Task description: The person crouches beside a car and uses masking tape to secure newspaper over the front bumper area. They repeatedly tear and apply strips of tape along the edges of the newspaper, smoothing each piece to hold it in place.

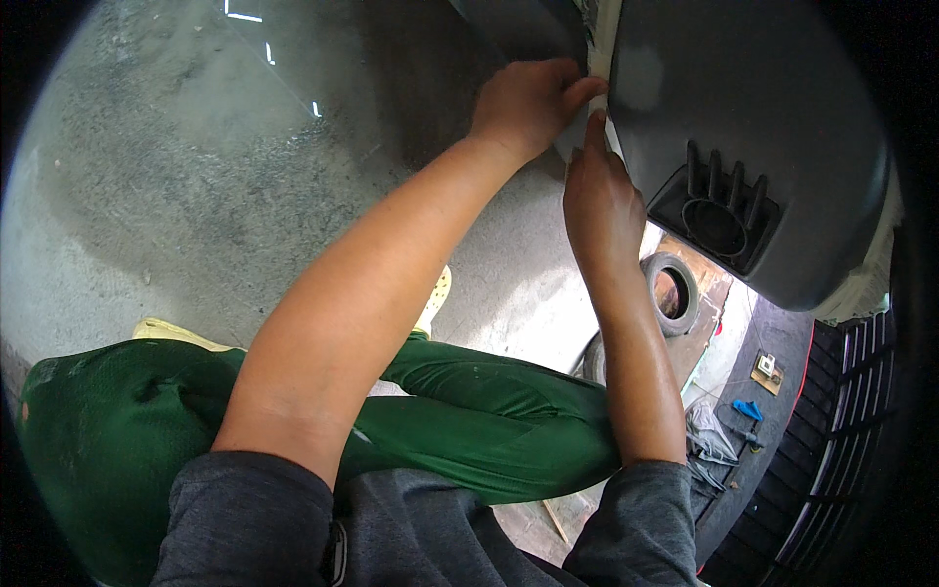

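A dark grey car bumper panel (pixel 753 108) with a round lamp recess (pixel 719 223) fills the upper right. A pale strip of masking tape (pixel 599 39) runs along the panel's left edge. My left hand (pixel 528 98) pinches the tape at that edge with fingers and thumb. Just below it, my right hand (pixel 599 201) presses its index finger up against the same strip. Both forearms reach up from the lower edge. The tape's lower part is hidden behind my hands.
Grey concrete floor (pixel 176 176) spreads to the left. My green-trousered legs (pixel 489 421) and a yellow shoe (pixel 438 293) lie below. A tape roll (pixel 675 292) rests on brown cardboard; a blue tool (pixel 748 409), crumpled rag (pixel 706 430) and black grille (pixel 851 440) sit lower right.
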The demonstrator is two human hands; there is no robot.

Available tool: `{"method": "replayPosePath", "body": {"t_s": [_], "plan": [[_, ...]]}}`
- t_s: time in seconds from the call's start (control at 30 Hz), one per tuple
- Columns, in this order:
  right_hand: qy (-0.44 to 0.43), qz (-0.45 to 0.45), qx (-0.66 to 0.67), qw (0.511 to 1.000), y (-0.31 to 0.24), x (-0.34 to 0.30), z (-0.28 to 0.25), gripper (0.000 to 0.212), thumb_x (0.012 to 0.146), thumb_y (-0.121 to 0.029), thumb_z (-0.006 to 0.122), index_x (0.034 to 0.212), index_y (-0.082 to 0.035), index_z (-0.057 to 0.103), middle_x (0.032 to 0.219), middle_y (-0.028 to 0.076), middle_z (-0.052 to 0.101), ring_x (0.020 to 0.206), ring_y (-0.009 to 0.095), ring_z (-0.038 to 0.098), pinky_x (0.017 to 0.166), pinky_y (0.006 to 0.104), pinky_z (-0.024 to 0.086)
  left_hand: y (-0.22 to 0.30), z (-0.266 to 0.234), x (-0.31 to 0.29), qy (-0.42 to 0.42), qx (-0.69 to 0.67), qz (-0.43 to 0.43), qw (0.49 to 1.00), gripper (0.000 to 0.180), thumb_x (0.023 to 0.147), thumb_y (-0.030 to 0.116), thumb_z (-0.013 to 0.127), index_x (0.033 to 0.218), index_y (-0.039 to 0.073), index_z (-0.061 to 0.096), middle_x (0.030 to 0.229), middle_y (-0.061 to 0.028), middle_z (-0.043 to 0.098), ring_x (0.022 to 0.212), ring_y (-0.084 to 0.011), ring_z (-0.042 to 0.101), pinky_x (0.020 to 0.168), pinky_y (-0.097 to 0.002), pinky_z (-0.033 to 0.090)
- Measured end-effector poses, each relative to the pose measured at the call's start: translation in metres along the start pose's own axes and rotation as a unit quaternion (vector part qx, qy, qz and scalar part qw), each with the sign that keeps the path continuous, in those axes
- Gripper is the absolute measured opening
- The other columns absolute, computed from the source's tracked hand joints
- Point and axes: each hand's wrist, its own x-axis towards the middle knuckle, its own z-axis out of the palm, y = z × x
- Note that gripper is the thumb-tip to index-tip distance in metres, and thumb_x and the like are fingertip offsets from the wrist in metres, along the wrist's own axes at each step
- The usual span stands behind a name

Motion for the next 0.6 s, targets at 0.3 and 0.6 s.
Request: {"method": "replayPosePath", "body": {"t_s": [0.3,0.6], "plan": [[-0.011,0.011,0.023,1.000,0.000,0.008,0.003,0.059,0.105,-0.016,0.058,0.159,-0.001,0.041,0.096,0.022,0.076,0.082,0.039,0.077,0.068,0.0489,0.062,-0.007,0.009,0.001,0.001,0.045,0.023,0.999,0.045,0.100,0.055,0.065,0.100,0.012,0.078,0.097,-0.0166,0.078,0.094,-0.0395,0.075,0.084,-0.0498,0.059],[0.024,0.039,0.172,0.984,0.005,-0.001,-0.007,0.051,0.102,-0.017,0.061,0.152,-0.006,0.056,0.108,0.027,0.072,0.101,0.042,0.074,0.085,0.0484,0.059,-0.011,0.010,0.006,-0.054,0.010,0.031,0.998,0.036,0.096,0.048,0.072,0.099,0.012,0.079,0.096,-0.0144,0.078,0.095,-0.0361,0.076,0.086,-0.0476,0.058]]}}
